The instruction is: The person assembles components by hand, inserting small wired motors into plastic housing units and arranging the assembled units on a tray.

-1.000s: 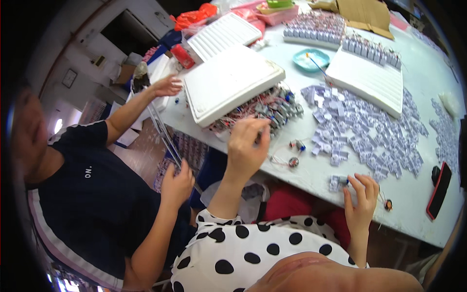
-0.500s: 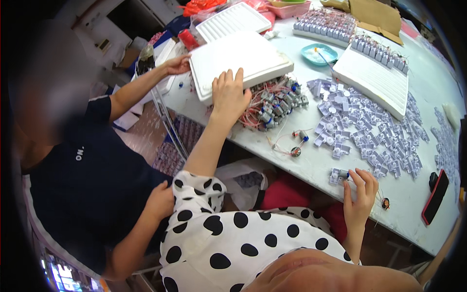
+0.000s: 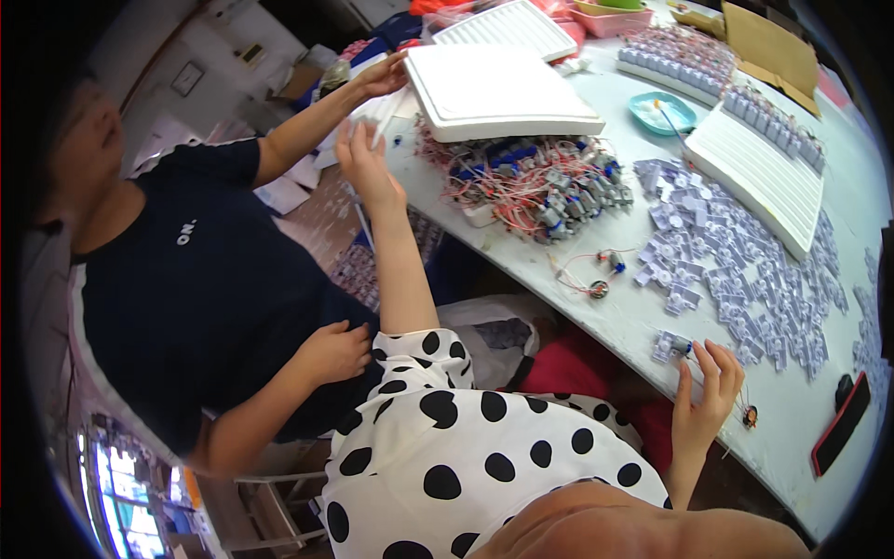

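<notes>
My left hand (image 3: 372, 175) is raised at the table's left edge, its fingers apart and nothing plainly in them. Beyond it, another person's hand (image 3: 383, 74) holds the left corner of a white foam tray (image 3: 503, 88). That tray is tilted over a heap of small motors with red and white wires (image 3: 549, 191). Near the front edge, my right hand (image 3: 710, 389) has its thumb and fingertips at the end of a small motor (image 3: 682, 346). The motor sits in a pale plastic housing (image 3: 663, 347). Below the hand lies a small round part with wires (image 3: 750, 416).
Loose pale plastic housings (image 3: 736, 270) cover the table's middle right. Behind them stand a ribbed white tray (image 3: 759, 172) and a turquoise dish (image 3: 662, 113). One wired motor (image 3: 616, 262) lies apart. A phone (image 3: 840, 425) is at the right, a co-worker (image 3: 214, 279) at the left.
My left hand has come off the white foam tray and moved left. The motor heap beneath shows more. My right hand stays at the small motor. The whole view has shifted.
</notes>
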`<action>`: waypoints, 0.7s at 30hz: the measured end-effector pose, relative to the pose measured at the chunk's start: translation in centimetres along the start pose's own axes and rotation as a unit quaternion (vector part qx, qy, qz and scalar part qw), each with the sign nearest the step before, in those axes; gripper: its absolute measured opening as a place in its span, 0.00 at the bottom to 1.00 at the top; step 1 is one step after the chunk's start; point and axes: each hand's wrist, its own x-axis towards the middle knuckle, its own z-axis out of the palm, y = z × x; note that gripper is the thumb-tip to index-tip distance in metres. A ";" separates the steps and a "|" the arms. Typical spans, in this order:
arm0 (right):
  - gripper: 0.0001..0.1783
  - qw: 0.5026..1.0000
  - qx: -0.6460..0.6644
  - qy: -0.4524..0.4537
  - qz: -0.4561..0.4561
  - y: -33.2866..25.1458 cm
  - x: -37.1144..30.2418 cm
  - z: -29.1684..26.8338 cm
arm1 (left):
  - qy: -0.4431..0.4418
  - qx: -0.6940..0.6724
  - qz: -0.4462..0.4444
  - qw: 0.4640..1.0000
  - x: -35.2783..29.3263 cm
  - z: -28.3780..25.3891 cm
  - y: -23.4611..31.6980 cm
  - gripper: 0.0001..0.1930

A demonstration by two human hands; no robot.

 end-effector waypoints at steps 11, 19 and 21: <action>0.18 1.000 0.001 0.003 -0.001 0.1 0.0 0.0 | 0.084 -0.153 -0.174 0.969 4.9 -8.0 -9.1 0.46; 0.17 1.000 -0.014 0.002 0.010 -0.3 0.1 0.2 | 0.112 -0.287 -0.311 0.899 10.2 -9.4 -23.9 0.51; 0.17 1.000 -0.004 0.000 0.009 -0.2 0.5 0.4 | 0.091 -0.221 -0.312 0.920 11.5 -11.4 -25.8 0.55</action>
